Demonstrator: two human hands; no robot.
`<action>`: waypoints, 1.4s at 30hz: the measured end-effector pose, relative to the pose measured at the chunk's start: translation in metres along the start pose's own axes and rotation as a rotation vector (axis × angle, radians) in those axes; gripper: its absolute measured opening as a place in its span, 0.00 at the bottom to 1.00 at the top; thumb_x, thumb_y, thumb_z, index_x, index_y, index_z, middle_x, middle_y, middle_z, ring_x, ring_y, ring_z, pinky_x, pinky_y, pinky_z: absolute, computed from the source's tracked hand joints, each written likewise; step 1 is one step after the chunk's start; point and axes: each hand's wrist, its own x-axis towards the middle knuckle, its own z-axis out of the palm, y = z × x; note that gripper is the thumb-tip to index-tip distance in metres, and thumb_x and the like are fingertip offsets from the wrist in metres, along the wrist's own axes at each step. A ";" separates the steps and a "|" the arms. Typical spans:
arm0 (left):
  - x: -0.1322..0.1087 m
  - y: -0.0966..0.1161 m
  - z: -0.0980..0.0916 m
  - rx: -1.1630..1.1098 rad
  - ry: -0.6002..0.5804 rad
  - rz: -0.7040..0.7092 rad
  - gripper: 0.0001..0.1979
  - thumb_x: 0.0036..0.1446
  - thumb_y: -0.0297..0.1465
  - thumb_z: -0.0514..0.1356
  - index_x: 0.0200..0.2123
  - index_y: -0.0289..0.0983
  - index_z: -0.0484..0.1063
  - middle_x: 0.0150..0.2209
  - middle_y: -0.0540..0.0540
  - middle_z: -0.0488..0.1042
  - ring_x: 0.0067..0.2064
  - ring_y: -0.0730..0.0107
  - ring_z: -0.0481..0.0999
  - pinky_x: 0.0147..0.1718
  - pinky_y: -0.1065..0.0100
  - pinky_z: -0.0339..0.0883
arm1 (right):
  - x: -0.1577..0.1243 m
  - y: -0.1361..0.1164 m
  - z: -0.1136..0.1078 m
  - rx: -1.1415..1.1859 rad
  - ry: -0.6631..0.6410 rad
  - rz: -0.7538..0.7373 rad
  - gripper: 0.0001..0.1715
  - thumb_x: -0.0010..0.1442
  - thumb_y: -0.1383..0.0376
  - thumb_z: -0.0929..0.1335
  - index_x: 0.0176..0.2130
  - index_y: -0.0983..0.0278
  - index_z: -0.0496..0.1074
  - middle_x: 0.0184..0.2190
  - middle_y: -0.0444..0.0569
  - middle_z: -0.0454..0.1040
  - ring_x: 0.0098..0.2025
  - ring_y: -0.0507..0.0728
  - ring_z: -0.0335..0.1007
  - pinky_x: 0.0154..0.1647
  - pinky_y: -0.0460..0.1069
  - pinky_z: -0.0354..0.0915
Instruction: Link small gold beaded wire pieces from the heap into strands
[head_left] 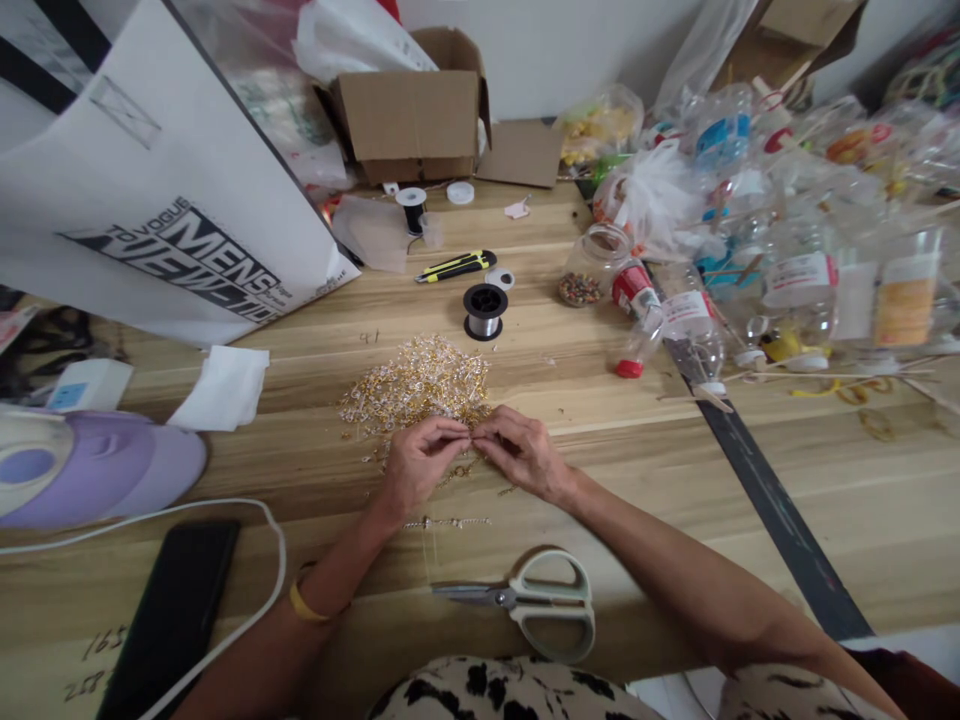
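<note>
My left hand [422,459] and my right hand [526,452] meet fingertip to fingertip at the front edge of a heap of small gold and clear beads or jewellery parts [420,378]. Both hands pinch; whatever sits between the fingers is too small to make out. Below them, a short beaded chain [448,522] lies on the wooden table [360,570]. Scissors with pale handles [551,603] rest nearer my body, blades pointing left. Beyond the heap stands a black spool of thin clear or silvery line [485,313].
A yellow-black utility knife [455,266] and a dark thread spool [412,210] lie farther back. Plastic bottles [799,290] crowd the right, near a jar of beads [592,268]. On the left are a large white bag [187,180], a purple device [105,465] and a black phone [172,610].
</note>
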 end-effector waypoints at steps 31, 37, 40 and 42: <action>-0.001 0.001 0.002 0.002 -0.013 0.012 0.03 0.49 0.27 0.63 0.30 0.35 0.76 0.29 0.47 0.80 0.31 0.69 0.80 0.31 0.72 0.74 | 0.001 0.002 0.000 0.020 -0.012 0.056 0.07 0.63 0.65 0.66 0.35 0.66 0.73 0.29 0.49 0.72 0.30 0.53 0.67 0.30 0.47 0.63; -0.002 0.000 0.003 -0.028 -0.013 -0.016 0.05 0.49 0.27 0.64 0.32 0.35 0.75 0.31 0.45 0.81 0.34 0.67 0.81 0.34 0.71 0.74 | 0.001 0.001 0.000 0.010 -0.022 0.067 0.06 0.62 0.67 0.66 0.35 0.66 0.73 0.29 0.49 0.71 0.29 0.53 0.66 0.30 0.47 0.63; -0.002 0.000 0.003 -0.018 -0.010 -0.013 0.05 0.49 0.27 0.64 0.32 0.34 0.75 0.31 0.45 0.81 0.33 0.67 0.81 0.34 0.70 0.74 | 0.001 0.001 0.000 0.014 -0.020 0.063 0.06 0.62 0.68 0.66 0.35 0.66 0.72 0.29 0.49 0.71 0.30 0.53 0.67 0.31 0.47 0.63; -0.002 0.001 0.004 -0.001 -0.006 -0.004 0.05 0.49 0.27 0.64 0.32 0.34 0.75 0.31 0.45 0.80 0.34 0.67 0.80 0.35 0.70 0.74 | 0.001 0.000 0.000 0.012 -0.019 0.066 0.06 0.62 0.68 0.65 0.35 0.66 0.72 0.29 0.49 0.71 0.30 0.53 0.66 0.31 0.47 0.62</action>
